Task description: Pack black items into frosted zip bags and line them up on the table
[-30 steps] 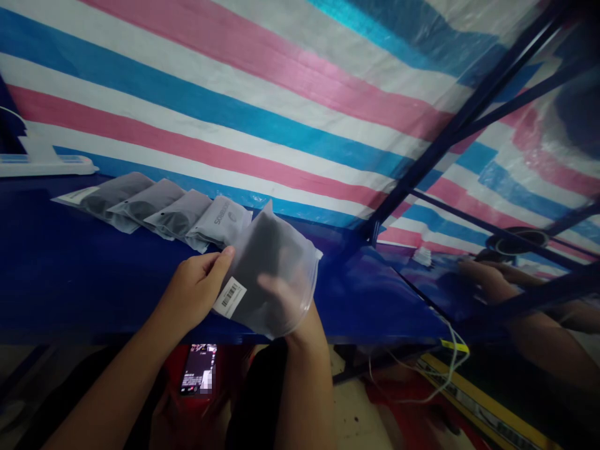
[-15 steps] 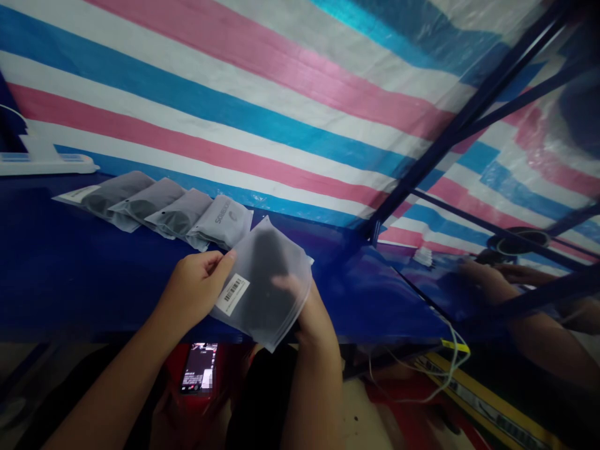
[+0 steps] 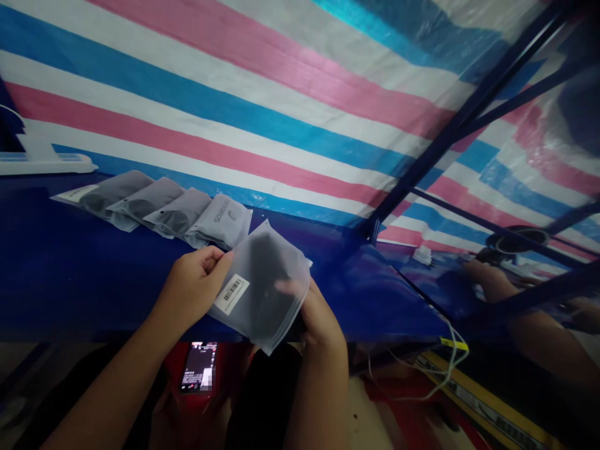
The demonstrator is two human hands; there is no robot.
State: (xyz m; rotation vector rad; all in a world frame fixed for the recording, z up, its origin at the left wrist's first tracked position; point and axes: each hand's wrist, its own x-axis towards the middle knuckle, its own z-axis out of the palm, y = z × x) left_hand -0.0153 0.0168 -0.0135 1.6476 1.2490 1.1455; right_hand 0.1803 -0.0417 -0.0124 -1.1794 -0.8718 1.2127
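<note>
- Currently, a flat, frosted plastic bag with a dark patch within [image 3: 262, 269] is tilted above the front part of the glossy dark-blue worktop [image 3: 117, 281], its lowest corner reaching over the front edge.
- The bare left hand [image 3: 194, 284] has its fingers [image 3: 212, 255] curled and grasps the bag's left edge, the thumb lying along it.
- The bare right hand [image 3: 323, 322] is at the bag's right edge; a fingertip shows blurred through the plastic. Whether it lies inside or behind, and how firmly those fingers grip, I cannot tell.
- A white rectangular barcode label [image 3: 231, 294] sits on the bag's face, just beside the left thumb.
- Four filled, grey translucent pouches [image 3: 179, 211] lie in an overlapping row beyond the left hand, the rightmost bearing dark print and nearest the bag.
- A lit, dark-screened phone [image 3: 199, 367] is below the worktop's front edge, between the forearms.
- A red, white and blue striped plastic sheet [image 3: 225, 119] hangs behind the worktop.
- Far right, past dark-blue metal bars [image 3: 434, 147], is another person's blurred arm [image 3: 529, 325].
</note>
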